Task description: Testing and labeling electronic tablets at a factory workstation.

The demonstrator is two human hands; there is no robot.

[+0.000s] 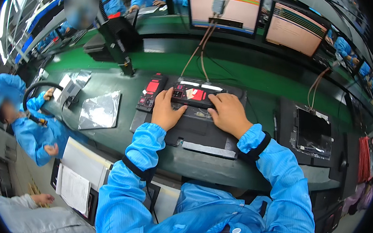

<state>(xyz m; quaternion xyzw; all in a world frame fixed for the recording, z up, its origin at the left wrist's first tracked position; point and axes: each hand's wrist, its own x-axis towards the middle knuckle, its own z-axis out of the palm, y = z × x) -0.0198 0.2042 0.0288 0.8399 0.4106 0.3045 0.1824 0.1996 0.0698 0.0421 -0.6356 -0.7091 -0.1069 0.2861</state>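
A black handheld device (189,95) with a red panel and small white stickers lies crosswise on a dark fixture (194,126) in front of me. My left hand (166,111) grips its left end, with the index finger at the end and the thumb by the near edge. At the right end, my right hand (229,113) holds it with bent fingers on top and the thumb at the near side. A second black device (151,92) with a red panel lies lengthwise just left of my left hand, apart from it.
Two cables (204,60) run from the fixture up toward a monitor (224,9). Clear plastic bags (100,110) lie at left. Another fixture (313,131) with a dark plate stands at right. A jointed black arm (117,50) rises behind. A co-worker (35,116) is at left; an open notebook (73,191) is below.
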